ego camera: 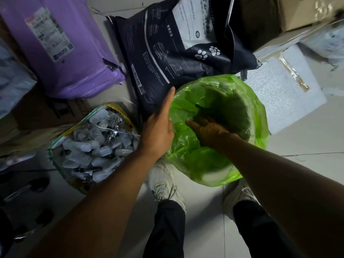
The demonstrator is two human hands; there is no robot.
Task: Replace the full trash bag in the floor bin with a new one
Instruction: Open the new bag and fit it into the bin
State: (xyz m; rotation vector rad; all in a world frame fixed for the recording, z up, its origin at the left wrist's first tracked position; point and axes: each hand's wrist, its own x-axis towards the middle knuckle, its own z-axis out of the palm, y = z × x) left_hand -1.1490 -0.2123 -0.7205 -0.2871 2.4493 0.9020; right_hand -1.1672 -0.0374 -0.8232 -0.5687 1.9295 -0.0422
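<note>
Two bare forearms reach down from the near edge of the tiled floor [307, 138], above dark trouser legs and a pair of pale sneakers [163, 183]. Just beyond the shoes stands the floor bin, its shell hidden under a bright green trash bag [188, 159] that drapes over the rim and lines the inside. The left hand [160, 125] lies flat against the bag at the bin's left rim, fingers straight and held together. The right hand [206, 131] reaches down inside the bin's mouth, pressing the green liner; its fingertips are lost in the folds, so their grip cannot be told. Left of the bin sits a clear bag of small plastic items [93, 144]. Farther off lie a dark pet-litter sack [167, 53] with paw prints, a purple parcel [70, 53], white foam blocks [284, 95] and cardboard boxes [297, 12].
</note>
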